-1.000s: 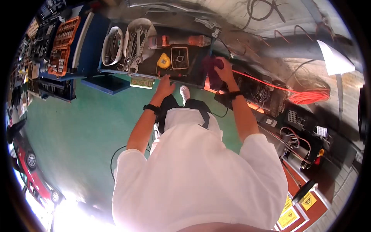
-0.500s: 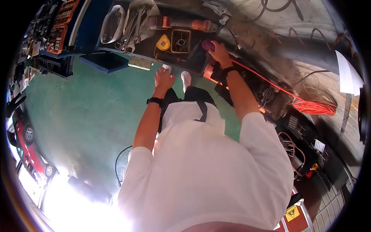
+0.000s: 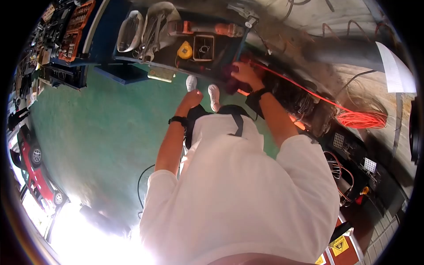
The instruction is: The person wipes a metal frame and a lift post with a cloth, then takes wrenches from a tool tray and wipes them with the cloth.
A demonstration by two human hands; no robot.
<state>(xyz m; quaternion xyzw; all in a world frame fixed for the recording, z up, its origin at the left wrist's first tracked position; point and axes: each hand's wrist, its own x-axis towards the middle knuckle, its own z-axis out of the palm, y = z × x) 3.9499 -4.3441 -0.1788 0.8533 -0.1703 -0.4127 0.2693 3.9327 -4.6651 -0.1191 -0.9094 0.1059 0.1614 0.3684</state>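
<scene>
A dark red cloth (image 3: 229,78), blurred, is in my right hand (image 3: 247,75) at the right front corner of the tool tray (image 3: 172,63). My left hand (image 3: 191,99) is closed in front of the tray, above the floor; whether it holds anything is hidden. In the tray lie a yellow tape measure (image 3: 185,51), a square frame with a metal part (image 3: 203,48), and an orange and grey power tool (image 3: 207,28). Wrenches (image 3: 154,35) fill a white container left of them, beside a second white container (image 3: 130,32).
A coiled orange hose (image 3: 362,119) hangs at the right, near a white sheet (image 3: 396,68). Left of the tray are a blue cabinet (image 3: 120,73) and an orange socket set (image 3: 76,31). A black cable (image 3: 139,190) lies on the green floor (image 3: 97,145).
My left hand has drawn back from the tray edge. The right hand went to the tray's right corner with the cloth, then back toward me and over the edge. The view has shifted.
</scene>
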